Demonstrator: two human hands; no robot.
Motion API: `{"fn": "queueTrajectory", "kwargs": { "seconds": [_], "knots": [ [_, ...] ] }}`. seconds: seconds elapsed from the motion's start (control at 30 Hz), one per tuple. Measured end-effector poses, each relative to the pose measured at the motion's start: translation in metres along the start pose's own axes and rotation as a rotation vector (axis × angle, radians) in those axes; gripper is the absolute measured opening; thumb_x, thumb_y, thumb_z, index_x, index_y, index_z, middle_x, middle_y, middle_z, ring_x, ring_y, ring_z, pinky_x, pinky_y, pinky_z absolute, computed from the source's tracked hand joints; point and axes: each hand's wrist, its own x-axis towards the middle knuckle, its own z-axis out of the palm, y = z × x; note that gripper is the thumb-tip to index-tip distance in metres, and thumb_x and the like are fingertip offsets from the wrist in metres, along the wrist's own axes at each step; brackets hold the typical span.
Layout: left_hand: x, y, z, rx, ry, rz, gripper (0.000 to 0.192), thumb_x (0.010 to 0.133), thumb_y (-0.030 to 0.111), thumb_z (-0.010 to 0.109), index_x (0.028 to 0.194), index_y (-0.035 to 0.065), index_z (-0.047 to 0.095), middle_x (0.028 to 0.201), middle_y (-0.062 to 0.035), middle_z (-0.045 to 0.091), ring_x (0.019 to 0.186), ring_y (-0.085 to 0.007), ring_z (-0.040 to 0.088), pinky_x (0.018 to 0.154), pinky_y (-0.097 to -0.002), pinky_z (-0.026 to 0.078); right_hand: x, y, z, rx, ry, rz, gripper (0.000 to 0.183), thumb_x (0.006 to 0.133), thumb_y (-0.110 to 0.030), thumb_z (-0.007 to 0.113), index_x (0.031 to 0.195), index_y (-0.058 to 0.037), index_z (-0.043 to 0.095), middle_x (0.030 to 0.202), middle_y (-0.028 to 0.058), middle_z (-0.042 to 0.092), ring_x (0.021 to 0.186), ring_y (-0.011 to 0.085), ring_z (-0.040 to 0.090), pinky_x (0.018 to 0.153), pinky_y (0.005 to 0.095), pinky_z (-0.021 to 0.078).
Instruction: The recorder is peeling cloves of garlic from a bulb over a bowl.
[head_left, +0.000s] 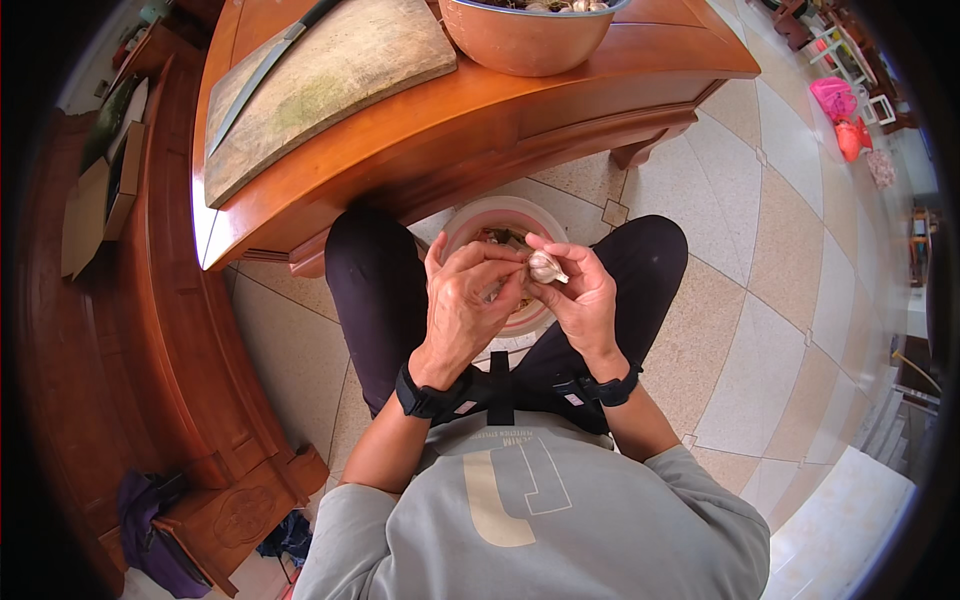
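A whole garlic bulb (546, 267) with pale, purplish skin is held over a bin between my knees. My right hand (586, 304) grips the bulb between thumb and fingers, its stem end turned to the right. At the bulb's left end, my left hand (466, 300) pinches with thumb and fingertips; what exactly lies between those tips is hidden. Below both hands stands the round plastic bin (553, 215), whitish with a pink band. Scraps that look like dry peel (501, 237) lie inside it, partly covered by my hands.
Ahead is a wooden table (517, 112) bearing a worn cutting board (360, 67), a knife (255, 94) and a metal bowl (529, 37) of garlic bulbs. A wooden bench (172, 300) with a cardboard box (101, 199) stands left. Pink and red bags (834, 97) lie far right.
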Motion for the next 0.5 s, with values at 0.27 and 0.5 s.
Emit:
{"fn": "queueTrajectory", "kwargs": {
  "seconds": [0.27, 0.5],
  "knots": [
    [-0.0004, 0.0, -0.0014, -0.022, -0.059, 0.01, 0.01, 0.076, 0.009, 0.071, 0.086, 0.0106, 0.073, 0.091, 0.0011, 0.067, 0.09, -0.0167, 0.063, 0.106, -0.0498, 0.024, 0.0001, -0.0015, 0.0035, -0.015, 0.032, 0.002, 0.04, 0.081, 0.012, 0.063, 0.117, -0.0011, 0.052, 0.13, 0.0148, 0.053, 0.115, 0.0193, 0.055, 0.096, 0.0294, 0.0475],
    [0.0001, -0.0018, 0.0024, 0.006, -0.003, 0.041, 0.008, 0.073, 0.006, 0.071, 0.08, 0.0091, 0.071, 0.088, 0.0016, 0.067, 0.088, -0.0159, 0.063, 0.106, -0.0491, 0.025, -0.0008, 0.001, 0.0038, -0.093, 0.035, -0.021, 0.039, 0.081, 0.012, 0.063, 0.116, -0.001, 0.053, 0.129, 0.0152, 0.054, 0.115, 0.0184, 0.056, 0.096, 0.0293, 0.0468]
  ]
}}
